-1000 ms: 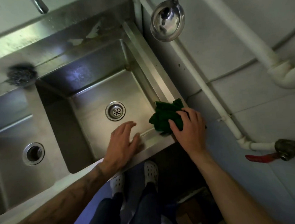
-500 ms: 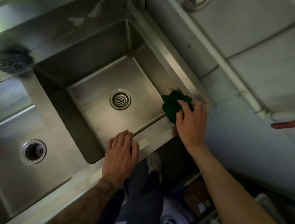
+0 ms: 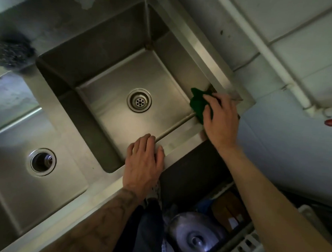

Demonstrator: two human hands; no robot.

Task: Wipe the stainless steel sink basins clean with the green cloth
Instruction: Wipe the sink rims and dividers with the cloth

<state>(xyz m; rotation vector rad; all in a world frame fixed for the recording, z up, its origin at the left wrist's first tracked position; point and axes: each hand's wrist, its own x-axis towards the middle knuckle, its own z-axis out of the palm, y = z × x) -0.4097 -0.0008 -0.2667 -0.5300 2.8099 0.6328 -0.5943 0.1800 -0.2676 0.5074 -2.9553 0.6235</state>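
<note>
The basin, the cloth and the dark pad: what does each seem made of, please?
The basin looks like brushed stainless steel: dull grey sheen. The green cloth seems soft fabric, bunched in folds. The dark pad: probably steel wool, wiry, tangled.

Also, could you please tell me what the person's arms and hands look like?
Both hands are bare: no gloves, and no rings or watch that I can see on the left hand or the right hand. Both forearms are uncovered, with no sleeves in view. The left forearm carries dark tattoo linework from the wrist upward; the right forearm shows no markings.
</note>
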